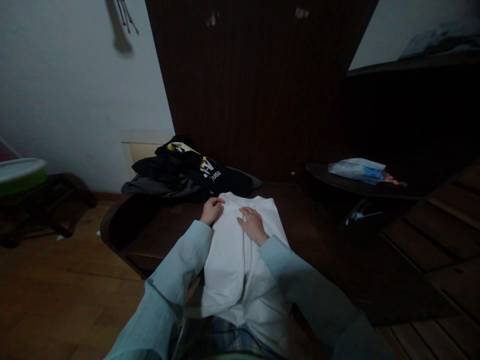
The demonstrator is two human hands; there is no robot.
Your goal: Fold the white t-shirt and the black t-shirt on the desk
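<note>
White garment (225,250), probably trousers or a shirt, lies lengthwise from the middle of the far part of a dark wooden bench (157,232) toward the wearer, its near end over plaid cloth (228,337) at the lap. The left hand (211,210) pinches its far left corner between thumb and fingertips; the right hand (254,225) rests on top near the far edge, fingers a little apart, not visibly gripping.

As far as it shows, the handling looks partly done: the left side lies fairly smooth and straight, and a long fold runs down the middle. The far edge is uneven, and the near right part is loose and creased, so the cloth is not yet flat or squared up.

The bench has a rounded left end, and a tall dark wooden panel (262,90) rises behind its far edge. Along that edge, toward the far left corner, sits a heap of dark clothes (161,172), with a black garment (232,182) printed in white and yellow just beyond the white one. To the right, a plastic packet (356,169) lies on a dark rounded shelf (322,172).

Off to the left, a green and white tub (22,185) sits on a dark stand (48,200) by a pale wall (75,90), above wooden flooring (67,290). The room is dim, and the far right too dark to read.
</note>
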